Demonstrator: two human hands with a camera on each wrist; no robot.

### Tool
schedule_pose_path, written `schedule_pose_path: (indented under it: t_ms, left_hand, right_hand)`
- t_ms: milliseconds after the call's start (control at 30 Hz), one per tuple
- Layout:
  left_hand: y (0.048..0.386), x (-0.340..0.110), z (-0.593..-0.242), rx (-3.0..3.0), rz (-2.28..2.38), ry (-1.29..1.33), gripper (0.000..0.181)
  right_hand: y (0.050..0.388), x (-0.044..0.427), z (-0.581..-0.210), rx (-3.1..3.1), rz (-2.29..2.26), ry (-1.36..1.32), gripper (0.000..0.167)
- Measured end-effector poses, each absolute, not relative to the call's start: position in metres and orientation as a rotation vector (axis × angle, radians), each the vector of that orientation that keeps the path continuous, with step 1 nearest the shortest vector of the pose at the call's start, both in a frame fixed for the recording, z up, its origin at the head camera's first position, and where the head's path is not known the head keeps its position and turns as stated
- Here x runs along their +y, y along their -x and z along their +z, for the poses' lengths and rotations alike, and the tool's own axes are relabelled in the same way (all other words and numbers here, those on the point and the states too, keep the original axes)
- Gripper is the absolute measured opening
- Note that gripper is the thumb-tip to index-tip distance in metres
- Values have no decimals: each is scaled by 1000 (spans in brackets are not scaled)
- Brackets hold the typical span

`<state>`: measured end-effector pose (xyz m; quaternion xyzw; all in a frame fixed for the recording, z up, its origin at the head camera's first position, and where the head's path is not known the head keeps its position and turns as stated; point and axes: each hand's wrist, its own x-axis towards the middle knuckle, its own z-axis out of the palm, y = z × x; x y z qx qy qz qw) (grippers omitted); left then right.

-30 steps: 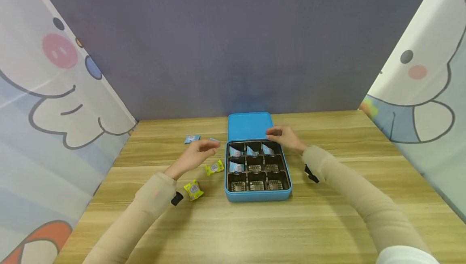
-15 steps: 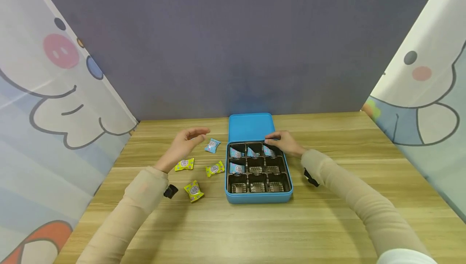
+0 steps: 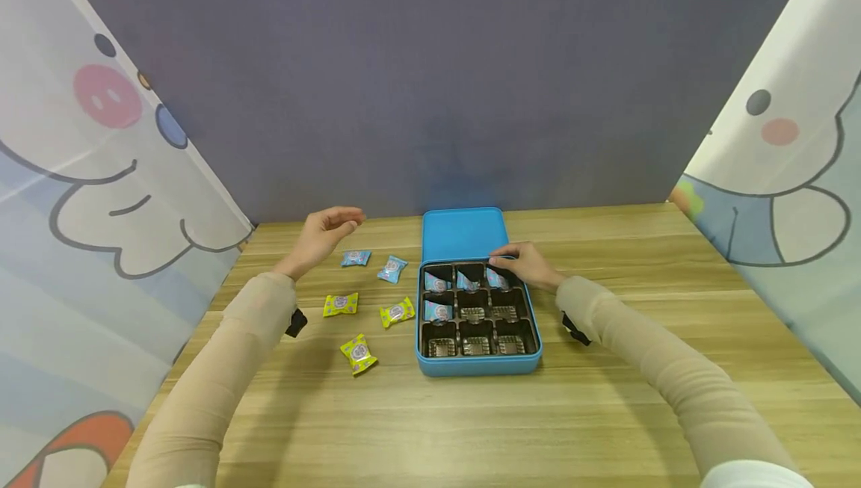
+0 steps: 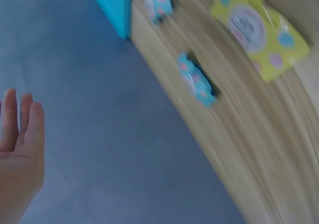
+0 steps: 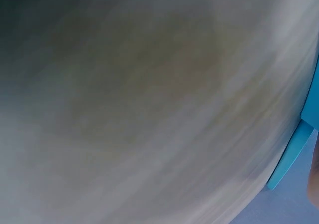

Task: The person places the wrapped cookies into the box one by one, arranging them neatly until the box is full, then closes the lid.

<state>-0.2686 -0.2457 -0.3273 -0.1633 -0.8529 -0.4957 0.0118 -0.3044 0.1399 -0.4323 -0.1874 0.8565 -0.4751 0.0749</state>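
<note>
My left hand [image 3: 323,238] is raised over the table's back left, fingers extended and holding nothing. Below and right of it lie two blue wrapped candies [image 3: 392,269]. Several yellow wrapped candies [image 3: 340,304] are nearer the front. The blue tin box [image 3: 479,365] stands with its lid [image 3: 466,235] folded back. Its dark divided tray [image 3: 473,298] has blue candies [image 3: 438,312] in the back row and the middle-left compartment. My right hand [image 3: 530,265] rests at the tin's back right corner, fingers loosely bent. Only a sliver of that hand shows in the right wrist view.
A grey panel [image 3: 417,84] rises behind the wooden table [image 3: 430,428]. Cartoon-printed curtains stand at the left [image 3: 87,174] and right [image 3: 794,159]. The right wrist view is mostly blurred.
My left hand has moved left and away from the tin, uncovering the blue candies and a yellow one on the table. My right hand has come down slightly onto the tin's corner.
</note>
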Motion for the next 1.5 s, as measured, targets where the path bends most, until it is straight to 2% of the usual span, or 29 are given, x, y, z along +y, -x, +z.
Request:
schedule_pose_path:
  t_ms: [233, 567, 933, 1267, 1500]
  left_hand:
    - [288, -263, -335, -2759, -1619, 371, 38]
    - [308, -282, -373, -2839, -1561, 267, 35]
    - [320, -279, -392, -2869, -1598, 257, 38]
    - [326, -275, -403, -2995, -1274, 250, 36]
    - [330, -279, -415, -3059, -1257, 204, 40]
  right_hand:
    - [302, 138, -433, 2592, -1421, 571, 34]
    - [301, 133, -434, 2607, -1448, 583, 30]
    - [301, 133, -434, 2658, -1419, 617, 30]
    - [300, 139, -435, 2673, -1422, 603, 33]
    - [300, 136, -434, 2666, -1407, 560, 32]
